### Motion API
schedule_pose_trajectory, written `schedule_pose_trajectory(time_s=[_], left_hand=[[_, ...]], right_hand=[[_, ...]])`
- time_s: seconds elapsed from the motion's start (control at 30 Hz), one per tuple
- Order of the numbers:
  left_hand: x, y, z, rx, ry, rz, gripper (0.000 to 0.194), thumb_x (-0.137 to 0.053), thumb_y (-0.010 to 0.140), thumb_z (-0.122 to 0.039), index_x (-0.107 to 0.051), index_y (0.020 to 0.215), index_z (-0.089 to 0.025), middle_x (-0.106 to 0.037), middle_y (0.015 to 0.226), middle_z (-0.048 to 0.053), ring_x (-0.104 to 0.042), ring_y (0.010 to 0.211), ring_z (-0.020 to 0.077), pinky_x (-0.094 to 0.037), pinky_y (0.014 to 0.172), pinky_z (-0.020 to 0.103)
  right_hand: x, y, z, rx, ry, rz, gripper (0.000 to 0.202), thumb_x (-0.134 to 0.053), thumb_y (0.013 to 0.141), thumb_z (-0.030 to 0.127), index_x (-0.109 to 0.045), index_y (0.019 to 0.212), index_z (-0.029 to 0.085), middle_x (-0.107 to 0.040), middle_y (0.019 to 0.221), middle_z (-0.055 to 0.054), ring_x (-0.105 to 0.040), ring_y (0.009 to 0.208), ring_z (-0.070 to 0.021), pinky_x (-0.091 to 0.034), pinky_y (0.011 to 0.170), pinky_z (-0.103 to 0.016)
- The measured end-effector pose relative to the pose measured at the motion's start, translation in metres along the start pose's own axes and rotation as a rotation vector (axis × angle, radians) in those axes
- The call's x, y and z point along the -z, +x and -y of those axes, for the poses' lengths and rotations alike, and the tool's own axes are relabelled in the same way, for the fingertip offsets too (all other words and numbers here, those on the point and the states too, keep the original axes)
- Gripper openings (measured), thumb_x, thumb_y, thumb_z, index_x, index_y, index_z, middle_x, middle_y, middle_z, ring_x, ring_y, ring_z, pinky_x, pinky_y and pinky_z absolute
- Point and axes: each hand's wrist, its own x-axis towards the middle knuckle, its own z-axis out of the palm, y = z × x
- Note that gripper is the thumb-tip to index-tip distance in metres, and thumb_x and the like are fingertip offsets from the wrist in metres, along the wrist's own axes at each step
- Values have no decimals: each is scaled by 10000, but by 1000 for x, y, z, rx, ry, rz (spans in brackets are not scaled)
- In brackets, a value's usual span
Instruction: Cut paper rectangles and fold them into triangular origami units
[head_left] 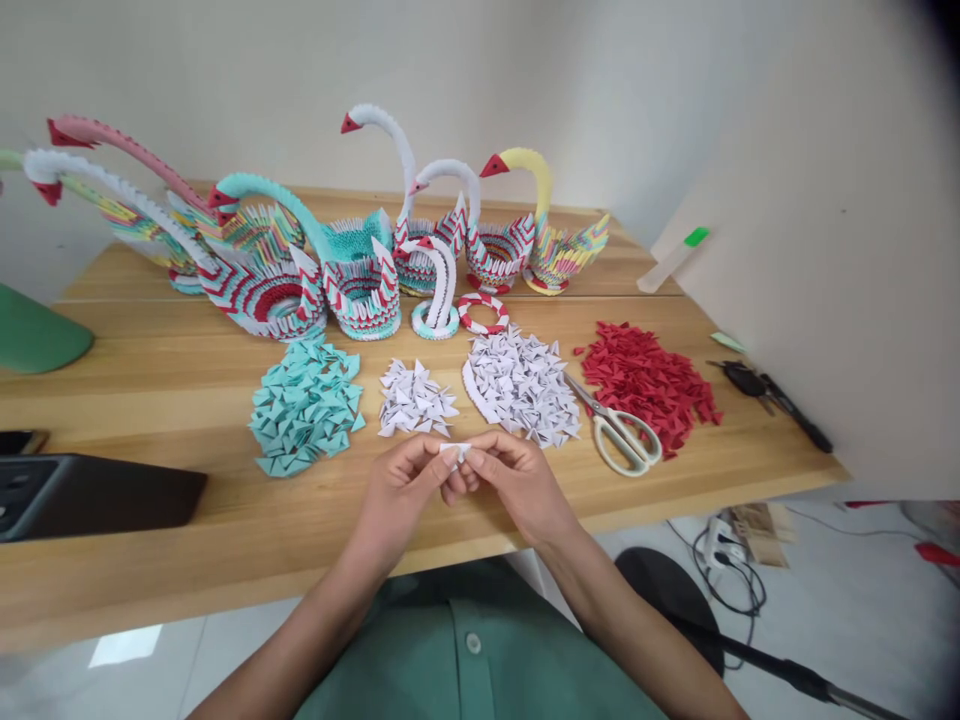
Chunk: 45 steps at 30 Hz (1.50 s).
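Between both hands is a small folded white paper piece (454,451), held near the table's front edge. My left hand (409,490) pinches its left end between thumb and fingers. At the other end, the thumb and fingers of my right hand (517,482) are closed on the same piece. Just beyond my hands lie a small heap of white paper triangles (417,398) and a larger white heap (525,385). A teal heap of folded triangles (306,403) is to the left, and a red heap (649,380) to the right.
Scissors (626,440) lie between the white and red heaps. Several folded-paper swans (281,290) stand along the back of the wooden table (187,590), with a red-and-white ring (484,313) before them. A black box (105,495) sits left; keys (744,380) lie right.
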Motion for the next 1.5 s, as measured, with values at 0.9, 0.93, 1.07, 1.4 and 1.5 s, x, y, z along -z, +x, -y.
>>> schedule_pose_trajectory(time_s=[0.9,0.93,1.07,1.4,1.5], left_hand=[[9,-3,-4,228,-40,55,311,-704,764,-383,-569,610,-150,-572,498,-18,-465,421,74,-358,459,208],[9,-2,-4,228,-39,54,311,-703,762,-386,-569,610,-151,-571,496,-18,-464,420,75,-358,458,208],[9,1,-4,232,12,71,305,-683,769,-397,-572,620,-156,-577,507,-15,-471,421,82,-370,466,212],[12,-8,-3,-164,646,7,211,-554,892,-274,-679,746,-186,-669,665,17,-585,612,152,-408,609,237],[12,-10,-4,-215,678,5,173,-567,882,-248,-711,797,-206,-705,698,26,-616,641,173,-420,647,251]], right_hand=[[32,14,17,882,-930,316,198,-542,929,178,-715,965,267,-729,901,-49,-652,796,-180,-511,694,-316],[32,14,17,882,-932,317,198,-536,930,178,-710,970,264,-728,903,-52,-650,795,-182,-507,689,-316],[30,15,15,849,-939,304,223,-477,956,191,-693,934,242,-725,902,-66,-644,787,-185,-501,678,-315],[23,13,16,706,-892,221,166,-480,964,196,-630,897,220,-699,882,-60,-637,839,-189,-502,748,-316],[20,10,16,603,-840,183,145,-510,956,212,-629,875,230,-690,870,-46,-638,832,-185,-496,764,-320]])
